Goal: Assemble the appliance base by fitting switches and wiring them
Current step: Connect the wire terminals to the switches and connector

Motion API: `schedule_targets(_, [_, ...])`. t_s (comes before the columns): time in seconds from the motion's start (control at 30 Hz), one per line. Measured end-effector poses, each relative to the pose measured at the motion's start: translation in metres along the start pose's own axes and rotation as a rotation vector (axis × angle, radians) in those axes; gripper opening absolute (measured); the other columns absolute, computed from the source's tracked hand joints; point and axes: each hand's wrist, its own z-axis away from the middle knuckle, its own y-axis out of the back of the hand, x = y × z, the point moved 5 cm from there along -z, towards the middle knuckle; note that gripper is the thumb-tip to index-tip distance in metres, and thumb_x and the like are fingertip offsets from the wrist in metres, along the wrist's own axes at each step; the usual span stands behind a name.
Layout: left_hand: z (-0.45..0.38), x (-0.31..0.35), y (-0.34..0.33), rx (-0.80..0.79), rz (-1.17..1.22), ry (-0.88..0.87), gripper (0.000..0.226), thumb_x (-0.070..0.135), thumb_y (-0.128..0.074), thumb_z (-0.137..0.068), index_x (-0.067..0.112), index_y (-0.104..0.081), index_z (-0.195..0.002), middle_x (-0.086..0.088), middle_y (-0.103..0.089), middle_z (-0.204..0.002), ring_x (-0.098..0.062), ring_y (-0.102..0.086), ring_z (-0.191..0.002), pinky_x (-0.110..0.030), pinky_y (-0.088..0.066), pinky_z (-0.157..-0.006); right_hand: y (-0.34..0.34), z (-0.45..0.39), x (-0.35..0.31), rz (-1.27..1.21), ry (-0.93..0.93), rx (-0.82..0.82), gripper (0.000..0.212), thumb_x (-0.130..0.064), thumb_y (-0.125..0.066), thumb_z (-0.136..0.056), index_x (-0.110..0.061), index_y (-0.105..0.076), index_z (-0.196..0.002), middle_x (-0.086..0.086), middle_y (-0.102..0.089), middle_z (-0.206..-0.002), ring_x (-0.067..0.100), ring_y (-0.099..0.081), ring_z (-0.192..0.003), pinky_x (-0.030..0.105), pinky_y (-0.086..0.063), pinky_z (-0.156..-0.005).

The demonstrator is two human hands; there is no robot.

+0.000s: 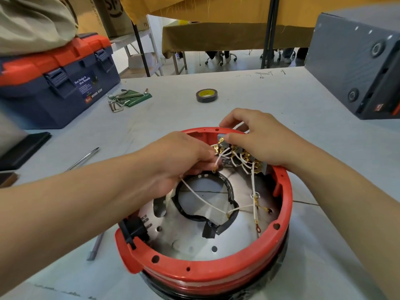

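A round red appliance base (207, 276) lies open side up on the table, with a shiny metal plate (194, 241) and a black ring inside. A row of grey switches (223, 140) with brass terminals sits at the far inner wall. White wires (216, 207) with gold ring lugs run from them across the plate. My left hand (173, 163) reaches in from the left and pinches a white wire end near the terminals. My right hand (255, 137) rests over the far rim, thumb and fingers gripping the switch block.
A blue and orange toolbox (56, 83) stands at the far left, hex keys (127, 98) beside it. A tape roll (206, 95) lies beyond the base. A screwdriver (83, 159) lies left of it. A dark grey box (357, 68) occupies the far right.
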Motion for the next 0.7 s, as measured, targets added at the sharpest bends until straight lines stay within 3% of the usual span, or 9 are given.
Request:
schedule_targets(0.13, [-0.0009,-0.0046,-0.003,0.058,0.156,0.039,0.011,0.006,-0.056,-0.091,0.006,-0.066,-0.088,-0.005,-0.075,-0.077,-0.009,-0.07,-0.063,-0.017,-0.05,-0.056,0.0007,0.0004,-0.0013,0.014,0.014,0.009,0.019,-0.024,-0.062,-0.089,-0.023,-0.061,-0.108,-0.017,-0.054,-0.089,0.002,-0.052,-0.078,0.003,-0.034,-0.057])
schedule_targets(0.3, [-0.0048,-0.0035,-0.0022,0.148,0.028,-0.011,0.012,0.013,-0.065,-0.087,0.004,-0.07,-0.081,-0.005,-0.073,-0.069,-0.007,-0.06,-0.043,-0.013,-0.04,-0.038,0.0,0.0003,-0.0028,0.036,0.026,0.009,0.021,-0.024,-0.061,-0.09,-0.022,-0.06,-0.11,-0.007,-0.057,-0.106,0.01,-0.054,-0.096,0.011,-0.038,-0.068])
schedule_targets(0.43, [-0.0068,0.0006,-0.0015,0.208,-0.059,-0.002,0.011,0.013,-0.067,-0.084,0.007,-0.07,-0.076,-0.003,-0.069,-0.059,-0.006,-0.041,-0.032,-0.016,-0.03,-0.037,-0.0006,0.0001,-0.0034,0.046,0.03,0.001,0.021,-0.023,-0.06,-0.091,-0.021,-0.06,-0.112,-0.005,-0.056,-0.108,0.012,-0.053,-0.097,0.021,-0.038,-0.077])
schedule_targets(0.53, [-0.0078,0.0034,-0.0034,0.22,-0.137,-0.001,0.014,0.01,-0.065,-0.082,0.009,-0.069,-0.069,-0.002,-0.066,-0.053,-0.005,-0.04,-0.029,-0.017,-0.03,-0.04,-0.0012,0.0001,-0.0039,0.054,0.032,0.0,0.021,-0.023,-0.06,-0.091,-0.021,-0.059,-0.111,-0.006,-0.055,-0.105,0.011,-0.052,-0.094,0.021,-0.037,-0.077])
schedule_targets(0.7, [-0.0095,0.0039,-0.0066,0.24,-0.156,-0.034,0.016,0.006,-0.066,-0.082,0.004,-0.072,-0.067,-0.003,-0.064,-0.05,-0.003,-0.042,-0.029,-0.009,-0.028,-0.033,-0.0009,-0.001,-0.0051,0.092,0.043,0.01,0.019,-0.022,-0.062,-0.089,-0.018,-0.06,-0.108,-0.002,-0.054,-0.109,0.014,-0.052,-0.097,0.023,-0.038,-0.079])
